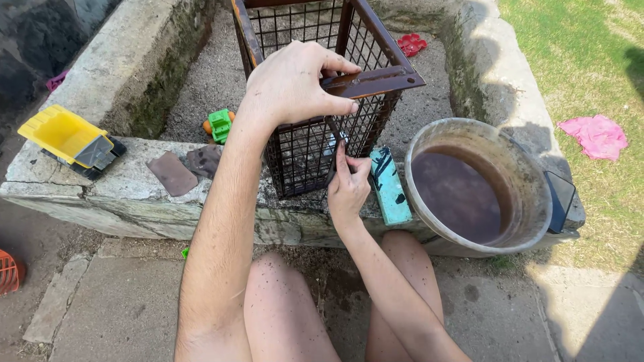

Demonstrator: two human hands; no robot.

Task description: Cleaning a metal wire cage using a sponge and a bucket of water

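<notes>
2 hands on wire cage [305, 151]: left hand [292, 84] grips rim (rusty), right hand [347, 184] pinches mesh.

Cut off and hidden
Wire crate [315, 144] top leaves at 12 o'clock; orange basket [9, 271] clipped at 9; right fingers [343, 155] hide the small tool.

We see a low stone wall [127, 194] across the middle, paving [121, 308] below it. Sunlit grass [577, 60] fills the upper right.
</notes>
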